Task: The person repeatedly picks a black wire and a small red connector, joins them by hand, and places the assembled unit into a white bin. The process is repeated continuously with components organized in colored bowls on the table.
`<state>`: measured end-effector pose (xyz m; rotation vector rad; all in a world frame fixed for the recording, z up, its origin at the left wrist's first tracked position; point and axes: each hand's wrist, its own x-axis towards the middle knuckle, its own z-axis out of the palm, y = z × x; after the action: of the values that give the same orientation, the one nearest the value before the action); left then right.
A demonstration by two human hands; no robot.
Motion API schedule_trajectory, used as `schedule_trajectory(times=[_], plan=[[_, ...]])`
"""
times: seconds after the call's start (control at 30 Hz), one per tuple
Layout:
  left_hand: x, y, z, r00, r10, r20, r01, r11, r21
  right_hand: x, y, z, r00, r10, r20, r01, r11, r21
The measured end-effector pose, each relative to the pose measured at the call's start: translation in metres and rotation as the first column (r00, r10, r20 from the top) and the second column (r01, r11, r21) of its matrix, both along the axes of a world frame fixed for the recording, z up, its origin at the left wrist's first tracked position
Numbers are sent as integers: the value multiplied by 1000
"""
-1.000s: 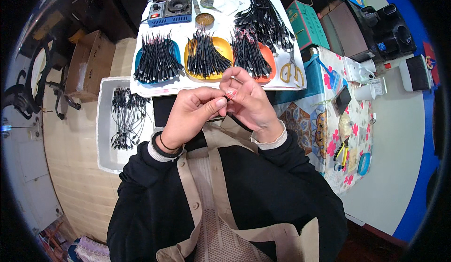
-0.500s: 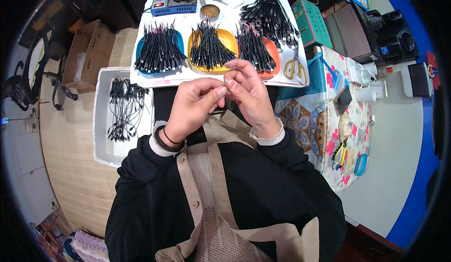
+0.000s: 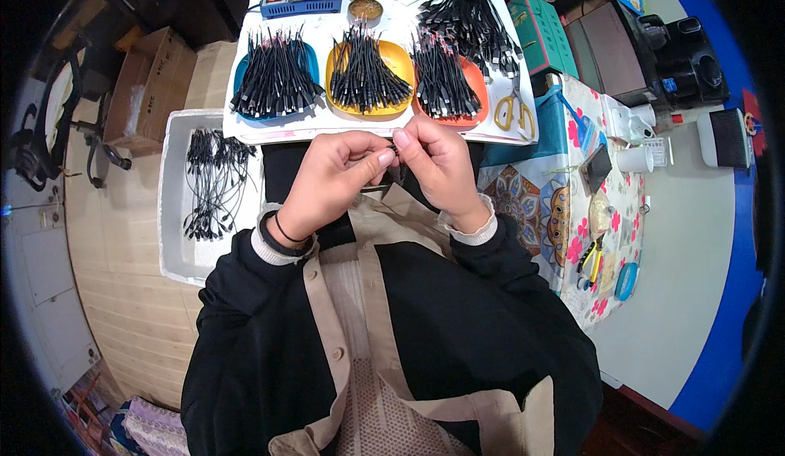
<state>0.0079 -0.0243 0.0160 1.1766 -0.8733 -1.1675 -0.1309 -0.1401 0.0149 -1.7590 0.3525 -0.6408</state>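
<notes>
In front of my lap, my left hand (image 3: 337,179) and my right hand (image 3: 444,171) meet with thumbs and forefingers pinched. A short dark stretch of thin cable (image 3: 395,152) shows between the fingertips; most of it is hidden. Just beyond the hands, on the white tabletop (image 3: 327,134), three plates hold bundles of short black cables with bare reddish ends: a blue plate (image 3: 309,57) on the left, a yellow plate (image 3: 399,61) in the middle and an orange plate (image 3: 477,76) on the right.
A small blue heater (image 3: 302,4) and a round tin (image 3: 365,9) stand at the back. Loose black cables (image 3: 468,14) and scissors (image 3: 513,114) lie on the right. Left of my lap, a white foam box (image 3: 173,202) holds more cables. A flowered side table (image 3: 585,292) carries pliers (image 3: 592,261).
The raised fingers of my right hand have folded down toward my left fingertips. Reddish wire ends that showed between them are now out of sight, and a dark piece shows there.
</notes>
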Motion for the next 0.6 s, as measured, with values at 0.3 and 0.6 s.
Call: schedule_trajectory(times=[0.3,0.6], plan=[[17,9,13,998,-46,-51,51,994,98,-23,-34,2,935,-355,-17,351,918,185],[12,11,24,981,-178,-80,185,979,83,-25,-8,41,995,92,49,-24,662,-749]])
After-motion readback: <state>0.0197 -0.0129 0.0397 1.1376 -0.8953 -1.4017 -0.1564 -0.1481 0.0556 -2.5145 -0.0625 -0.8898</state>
